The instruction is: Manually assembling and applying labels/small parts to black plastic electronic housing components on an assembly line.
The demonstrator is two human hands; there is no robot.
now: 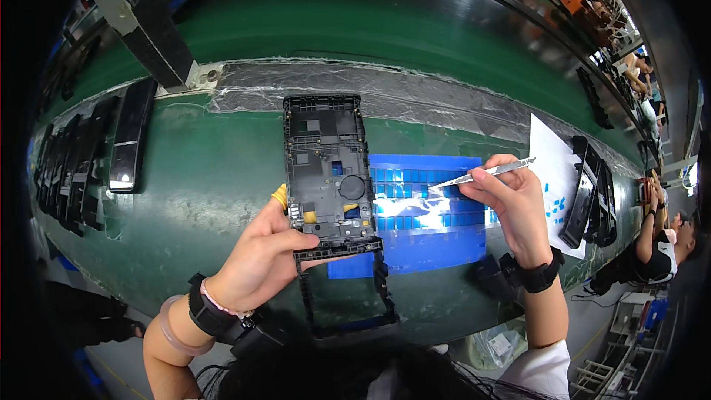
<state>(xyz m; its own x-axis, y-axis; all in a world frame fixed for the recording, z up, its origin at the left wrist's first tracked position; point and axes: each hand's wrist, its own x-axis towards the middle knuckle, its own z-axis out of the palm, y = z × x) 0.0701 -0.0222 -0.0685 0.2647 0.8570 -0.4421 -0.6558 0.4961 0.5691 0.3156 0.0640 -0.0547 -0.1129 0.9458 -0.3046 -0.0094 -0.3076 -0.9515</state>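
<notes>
While the left hand [259, 252] holds the near end of a hard, bumpy black plastic housing [318, 170], thumb on top, the right hand [512, 204] pinches thin metal tweezers [492, 172]. The pointed tip is over a shiny blue sheet [441, 252] with rows of little rectangles [404, 175], right of the housing; I cannot tell if it touches. Smooth green table [200, 170] spreads between the housing and 1 glossy black case [133, 133] at left. Wrinkly silver tape [255, 85] runs past the housing's far end.
</notes>
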